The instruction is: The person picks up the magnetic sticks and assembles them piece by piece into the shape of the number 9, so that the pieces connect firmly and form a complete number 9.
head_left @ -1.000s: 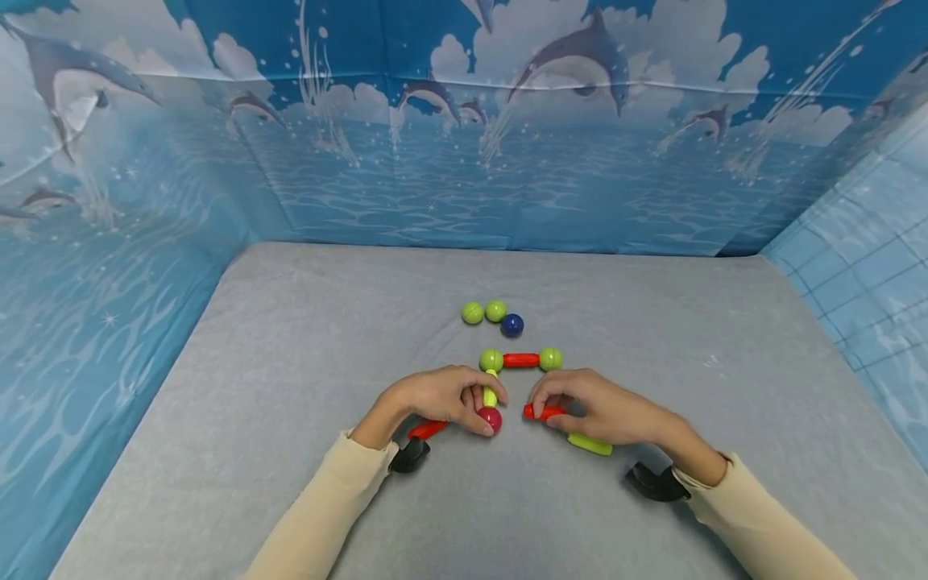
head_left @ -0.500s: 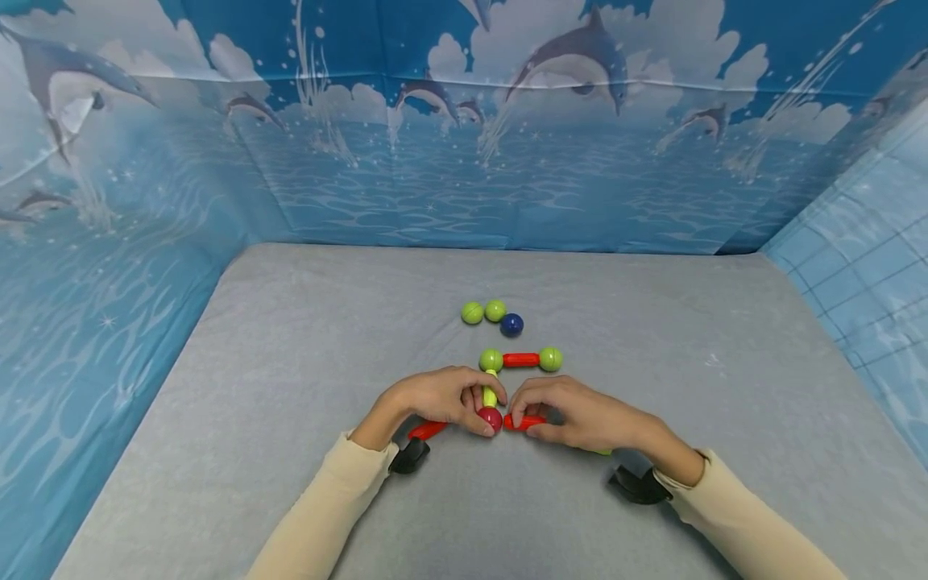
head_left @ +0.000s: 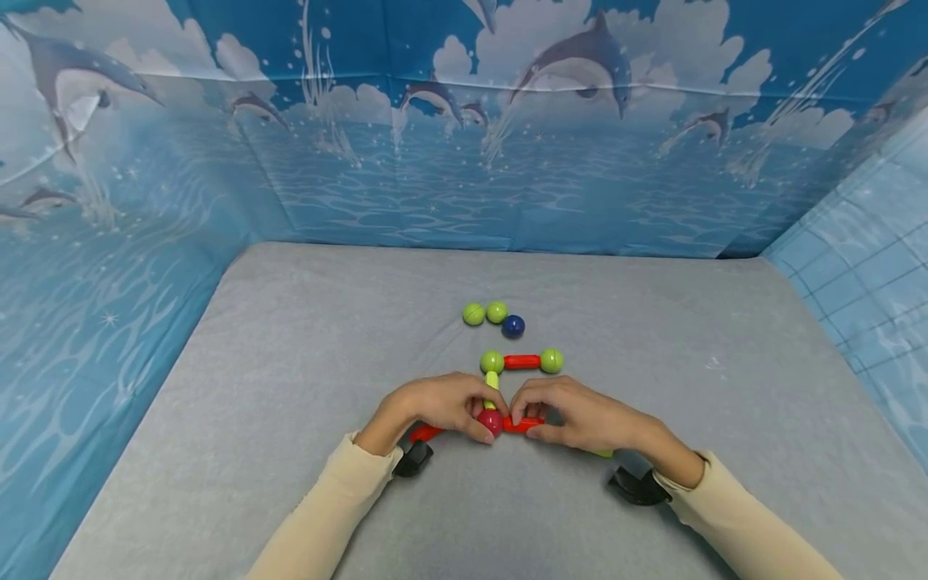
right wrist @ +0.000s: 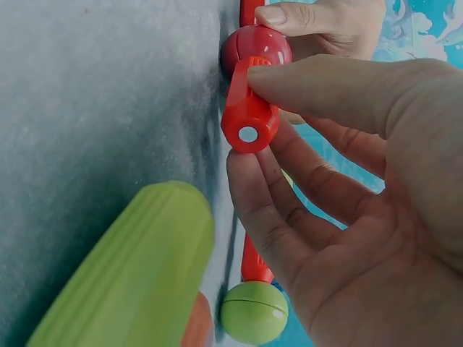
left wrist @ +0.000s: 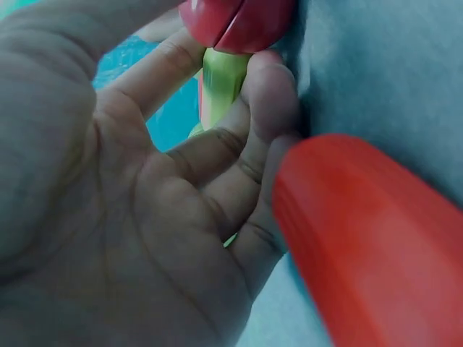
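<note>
My left hand (head_left: pixel 445 405) holds a dark red ball (head_left: pixel 490 423) between thumb and fingers. A yellow-green rod (head_left: pixel 492 379) runs from this ball to a green ball (head_left: pixel 492 362); a red rod (head_left: pixel 522 362) links that one to a second green ball (head_left: pixel 552 360). My right hand (head_left: pixel 580 415) pinches another red rod (right wrist: pixel 249 105), its end against the dark red ball. A round white spot shows on the rod's free end in the right wrist view. The left hand's other fingers curl near the yellow-green rod.
Beside the left wrist lies a loose red rod (left wrist: pixel 369 231). A loose green rod (right wrist: pixel 130 267) lies under the right hand. Farther back on the grey cloth (head_left: pixel 348 306) sit two green balls (head_left: pixel 474 314) and a dark blue ball (head_left: pixel 513 326). Dolphin-printed sheets (head_left: pixel 290 185) enclose the surface.
My right hand has moved left with its red rod, which stood apart from the dark red ball and now meets it. The left hand has stayed at the ball.
</note>
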Tool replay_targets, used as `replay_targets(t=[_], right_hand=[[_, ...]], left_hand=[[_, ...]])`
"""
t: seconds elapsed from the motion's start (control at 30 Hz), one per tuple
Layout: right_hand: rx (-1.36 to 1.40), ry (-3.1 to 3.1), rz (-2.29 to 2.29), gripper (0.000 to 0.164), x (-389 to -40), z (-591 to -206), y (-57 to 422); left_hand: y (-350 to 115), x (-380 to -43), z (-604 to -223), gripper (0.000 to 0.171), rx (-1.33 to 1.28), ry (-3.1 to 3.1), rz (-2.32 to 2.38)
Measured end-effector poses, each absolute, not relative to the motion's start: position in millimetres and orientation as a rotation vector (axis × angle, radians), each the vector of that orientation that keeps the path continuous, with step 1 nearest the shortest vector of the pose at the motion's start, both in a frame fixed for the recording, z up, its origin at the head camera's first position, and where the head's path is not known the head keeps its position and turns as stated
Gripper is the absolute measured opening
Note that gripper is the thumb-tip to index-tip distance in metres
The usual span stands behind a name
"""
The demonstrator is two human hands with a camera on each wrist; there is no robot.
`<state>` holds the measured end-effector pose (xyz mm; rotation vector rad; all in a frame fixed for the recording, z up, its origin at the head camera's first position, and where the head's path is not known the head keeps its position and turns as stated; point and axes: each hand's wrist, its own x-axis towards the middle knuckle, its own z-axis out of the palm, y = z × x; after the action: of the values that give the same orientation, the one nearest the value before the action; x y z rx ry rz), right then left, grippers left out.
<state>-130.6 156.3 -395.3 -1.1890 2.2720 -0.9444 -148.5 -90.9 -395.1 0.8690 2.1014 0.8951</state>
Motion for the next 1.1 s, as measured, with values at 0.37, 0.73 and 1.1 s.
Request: replay_targets(t=[0.37,0.73,1.1], right_hand=[[-1.153,2.285,-0.98,0.015,-140,-383,161],[-1.05,2.452,-1.022,0.024,-180,-378,171],[-0.965,2.544,-1.043,0.034,-212,-387,168]], left_hand=[[-93,-148,-395,0.027,0.873,2.091,0.898],[-93,-149,-394,0.025,0.845,2.086,0.88],[-94,-149,-395,0.026,0.845,2.083,0.879]])
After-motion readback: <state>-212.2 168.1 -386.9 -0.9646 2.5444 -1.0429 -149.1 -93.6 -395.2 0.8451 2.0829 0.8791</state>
